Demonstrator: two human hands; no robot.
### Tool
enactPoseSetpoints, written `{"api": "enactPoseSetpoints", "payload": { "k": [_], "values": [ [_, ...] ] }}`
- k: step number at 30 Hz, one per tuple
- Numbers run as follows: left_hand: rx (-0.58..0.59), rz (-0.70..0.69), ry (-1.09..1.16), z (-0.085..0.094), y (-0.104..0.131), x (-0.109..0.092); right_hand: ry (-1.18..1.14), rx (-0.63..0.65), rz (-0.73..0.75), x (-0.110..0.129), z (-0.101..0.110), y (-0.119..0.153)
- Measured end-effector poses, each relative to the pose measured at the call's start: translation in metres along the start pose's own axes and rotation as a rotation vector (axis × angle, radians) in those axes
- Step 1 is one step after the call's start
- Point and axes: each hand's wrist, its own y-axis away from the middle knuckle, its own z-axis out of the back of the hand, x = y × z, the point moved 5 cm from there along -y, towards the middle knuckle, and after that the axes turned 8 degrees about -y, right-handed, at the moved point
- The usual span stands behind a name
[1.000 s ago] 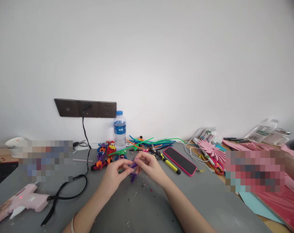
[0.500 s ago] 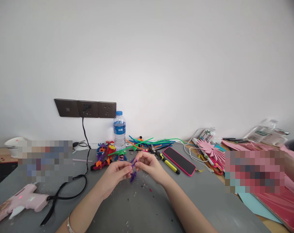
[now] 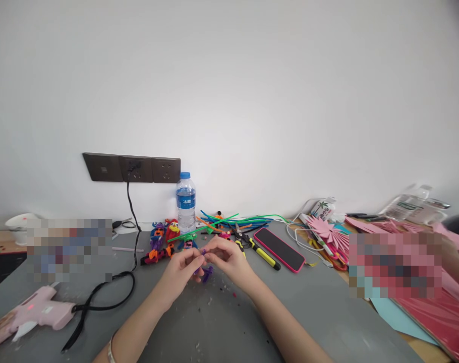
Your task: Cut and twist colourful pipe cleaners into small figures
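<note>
Over the middle of the grey table, my left hand (image 3: pixel 183 271) and my right hand (image 3: pixel 228 261) meet, fingertips pinched on a small purple pipe cleaner piece (image 3: pixel 204 251). Fingers cover much of it. Just below the fingertips shows another purple fuzzy bit (image 3: pixel 208 275); I cannot tell whether it hangs from the held piece or lies on the table. Beyond my left hand stand small pipe cleaner figures (image 3: pixel 158 236) in purple, orange, red and blue. Yellow-handled pliers (image 3: pixel 263 253) lie right of my right hand.
A water bottle (image 3: pixel 186 204) stands behind the figures, beside loose pipe cleaners (image 3: pixel 248 222). A pink-edged phone (image 3: pixel 280 249) lies at right. At left are a pink glue gun (image 3: pixel 44 308) and its black cord (image 3: pixel 112 305). Another person's hand (image 3: pixel 454 257) is over pink paper at far right.
My fingertips have drawn closer together around the purple pipe cleaner, and my left hand has shifted slightly right. The purple strip between them shows less now. The view has moved slightly.
</note>
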Motion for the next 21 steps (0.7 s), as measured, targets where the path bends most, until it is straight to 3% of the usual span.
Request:
{"api": "enactPoseSetpoints", "payload": {
  "k": [6, 11, 21],
  "values": [
    [-0.037, 0.001, 0.0, 0.001, 0.002, -0.005, 0.297, 0.071, 0.228, 0.012, -0.004, 0.003],
    [-0.019, -0.02, -0.046, 0.001, 0.003, -0.008, 0.32, 0.129, 0.243, 0.017, -0.005, 0.003],
    [0.021, -0.031, -0.118, 0.004, 0.002, -0.011, 0.316, 0.076, 0.219, 0.021, -0.004, 0.004]
  ]
}}
